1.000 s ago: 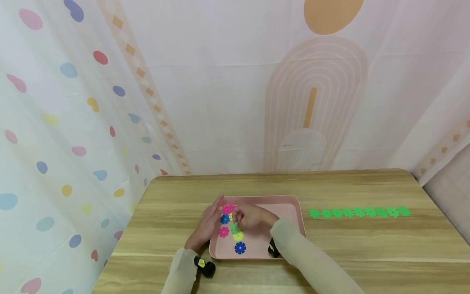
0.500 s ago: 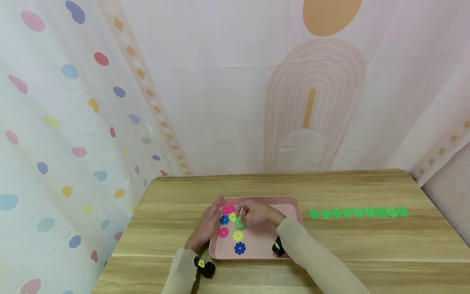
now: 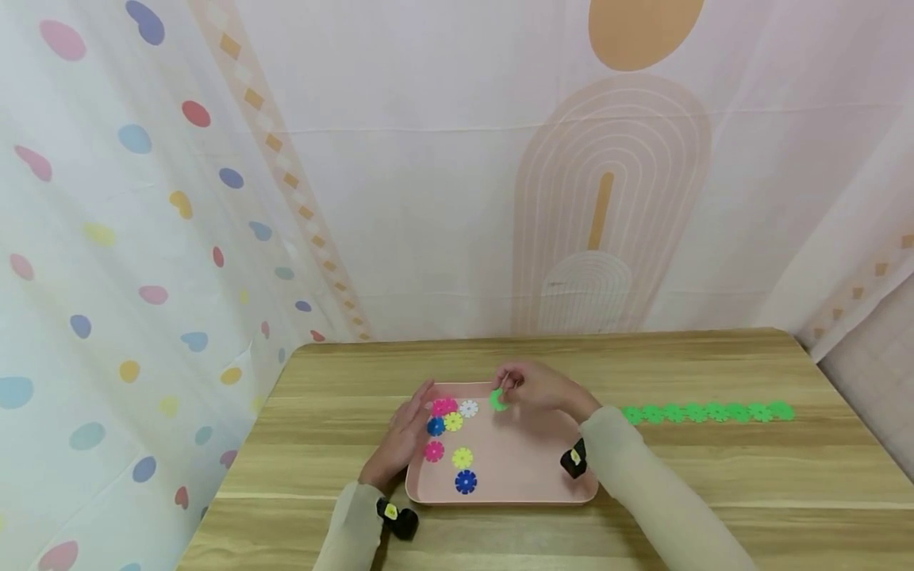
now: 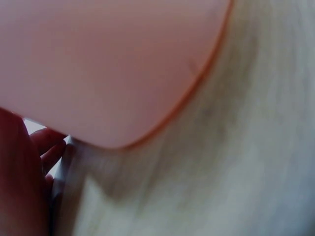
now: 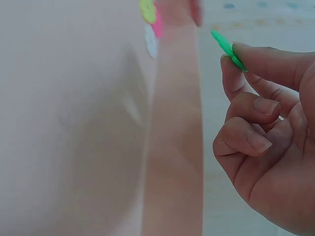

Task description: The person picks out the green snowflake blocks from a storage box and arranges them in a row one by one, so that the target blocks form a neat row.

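Observation:
My right hand (image 3: pixel 540 387) pinches a green snowflake disc (image 5: pixel 228 49) between thumb and forefinger, its other fingers curled in toward the palm. In the head view it is over the far side of the pink tray (image 3: pixel 524 472). My left hand (image 3: pixel 402 436) lies along the tray's left side, fingers extended against the rim. Loose snowflake discs lie in the tray's left part: a white disc (image 3: pixel 468 408), a yellow disc (image 3: pixel 462 457), a dark blue disc (image 3: pixel 466 481), a pink disc (image 3: pixel 434 451), and a few more overlapping behind them.
A straight row of green snowflake discs (image 3: pixel 696 412) lies on the wooden table (image 3: pixel 343 365) to the right of the tray; the right sleeve (image 3: pixel 643 476) covers its left end in the head view. A patterned curtain (image 3: pixel 428 198) hangs behind the table.
My right hand has lifted the green disc from among the others and carried it right and toward the tray's far rim, uncovering the white disc. The left hand stays in place.

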A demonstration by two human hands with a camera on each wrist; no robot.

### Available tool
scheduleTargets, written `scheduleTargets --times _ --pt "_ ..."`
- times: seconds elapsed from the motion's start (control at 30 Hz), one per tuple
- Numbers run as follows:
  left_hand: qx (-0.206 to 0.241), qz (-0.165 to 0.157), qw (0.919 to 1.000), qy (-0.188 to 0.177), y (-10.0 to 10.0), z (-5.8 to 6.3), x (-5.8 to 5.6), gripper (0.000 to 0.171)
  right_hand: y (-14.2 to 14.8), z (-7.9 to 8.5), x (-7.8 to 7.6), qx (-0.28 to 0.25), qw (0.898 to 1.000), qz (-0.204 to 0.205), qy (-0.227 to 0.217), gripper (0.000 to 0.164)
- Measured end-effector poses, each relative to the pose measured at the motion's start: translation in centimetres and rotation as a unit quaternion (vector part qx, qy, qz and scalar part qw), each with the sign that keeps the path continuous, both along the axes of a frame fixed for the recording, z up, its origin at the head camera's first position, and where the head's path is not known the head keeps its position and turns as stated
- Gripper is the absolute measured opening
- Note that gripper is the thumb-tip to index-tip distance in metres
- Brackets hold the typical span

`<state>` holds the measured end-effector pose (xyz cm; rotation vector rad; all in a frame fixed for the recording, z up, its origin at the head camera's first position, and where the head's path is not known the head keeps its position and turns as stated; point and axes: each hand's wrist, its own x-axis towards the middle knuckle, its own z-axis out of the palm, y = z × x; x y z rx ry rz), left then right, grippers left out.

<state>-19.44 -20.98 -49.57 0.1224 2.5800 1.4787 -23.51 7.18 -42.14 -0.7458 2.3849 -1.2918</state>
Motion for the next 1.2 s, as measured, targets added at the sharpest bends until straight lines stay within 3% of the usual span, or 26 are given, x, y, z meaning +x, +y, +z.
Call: scheduleTargets --times 0.4,0.8,1.2 --pt "0.004 0.000 1.0000 0.003 0.0 0.0 0.1 0.054 4.8 0.1 0.1 -0.009 0.999 -0.040 0.013 0.013" --pt "0.002 0.002 1.0000 -0.002 0.1 -0.1 0.1 0.054 8.4 0.5 0.3 -0.051 0.997 -0.056 -0.007 0.016" --pt "-0.011 -0.004 0.9998 0.014 0.0 0.0 0.1 0.056 13.0 1.3 1.6 -0.046 0.992 -0.118 -0.024 0.020"
